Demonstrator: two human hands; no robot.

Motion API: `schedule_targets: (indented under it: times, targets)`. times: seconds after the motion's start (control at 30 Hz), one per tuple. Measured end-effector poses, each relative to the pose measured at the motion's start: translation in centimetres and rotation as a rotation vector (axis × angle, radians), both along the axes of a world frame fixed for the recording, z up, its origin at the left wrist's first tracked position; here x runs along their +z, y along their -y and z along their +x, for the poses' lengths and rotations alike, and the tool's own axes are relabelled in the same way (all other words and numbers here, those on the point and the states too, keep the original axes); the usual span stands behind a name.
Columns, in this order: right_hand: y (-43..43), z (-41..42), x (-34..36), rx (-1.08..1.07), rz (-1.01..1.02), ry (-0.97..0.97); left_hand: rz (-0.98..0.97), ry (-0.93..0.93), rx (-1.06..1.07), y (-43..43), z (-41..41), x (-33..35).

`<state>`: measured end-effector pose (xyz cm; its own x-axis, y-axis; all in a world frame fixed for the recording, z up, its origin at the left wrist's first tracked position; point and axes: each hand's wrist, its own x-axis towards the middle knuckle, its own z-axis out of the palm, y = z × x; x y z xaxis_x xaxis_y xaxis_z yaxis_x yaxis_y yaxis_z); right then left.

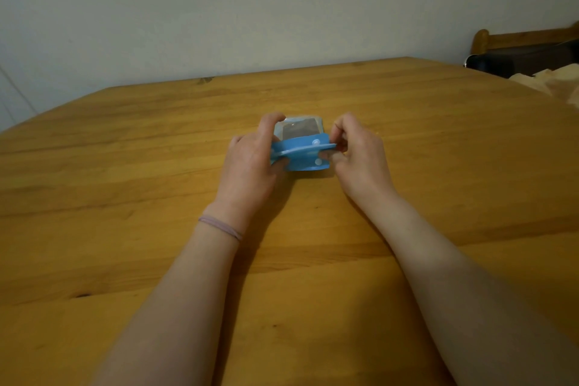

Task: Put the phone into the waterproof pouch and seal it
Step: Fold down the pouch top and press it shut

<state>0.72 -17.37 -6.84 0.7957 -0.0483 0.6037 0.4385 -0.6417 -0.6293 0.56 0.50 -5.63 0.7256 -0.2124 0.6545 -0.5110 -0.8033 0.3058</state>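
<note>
Head view: we are working on the pouch (299, 147), which lies flat on the table (156, 166), well in from every edge, with its clear window pointing away from us and its blue closure end nearest us. Our left hand (250, 157) pinches the left end of that blue flap, fingers curled over the pouch's left side. Our right hand (354, 153) pinches the right end, thumb and fingertips narrow on the flap's edge. We judge the grip at both ends is there to keep the flap straight, so it folds evenly across the mouth.

Inside the pouch, behind the window, a dark rectangle shows, which we take to be the phone (297, 130), already seated at the far end. Glare on the plastic hides its detail.

On the blue flap two pale round snaps (316, 142) sit toward the right, one above the fold and one below, apart. So the fold looks half made and the seal not closed. We cannot tell whether the mouth strip beneath is pressed shut.

A thin band (219, 226) circles our left wrist.
</note>
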Motion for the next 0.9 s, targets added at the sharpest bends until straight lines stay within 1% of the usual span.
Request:
schedule_targets:
  times: [0.1,0.23,0.4,0.67,0.77,0.9]
  targets:
    - [0.30,0.11,0.01,-0.008,0.045,0.004,-0.049,-0.044,-0.022,-0.48,-0.09,0.20]
    - [0.36,0.02,0.09,-0.011,0.050,-0.008,-0.074,-0.065,-0.029,-0.45,-0.05,0.32]
    - [0.30,-0.09,0.11,0.000,0.056,-0.004,-0.102,-0.069,-0.019,-0.35,0.10,0.21]
    - [0.43,0.07,0.11,0.003,0.084,0.007,-0.204,-0.105,-0.039,-0.84,0.44,-0.16]
    - [0.46,0.09,0.00,0.002,0.083,0.004,-0.207,-0.096,-0.037,-0.83,0.61,-0.12]
    - [0.47,0.16,-0.02,-0.019,0.092,-0.030,-0.243,-0.111,-0.038,-0.67,0.75,-0.22]
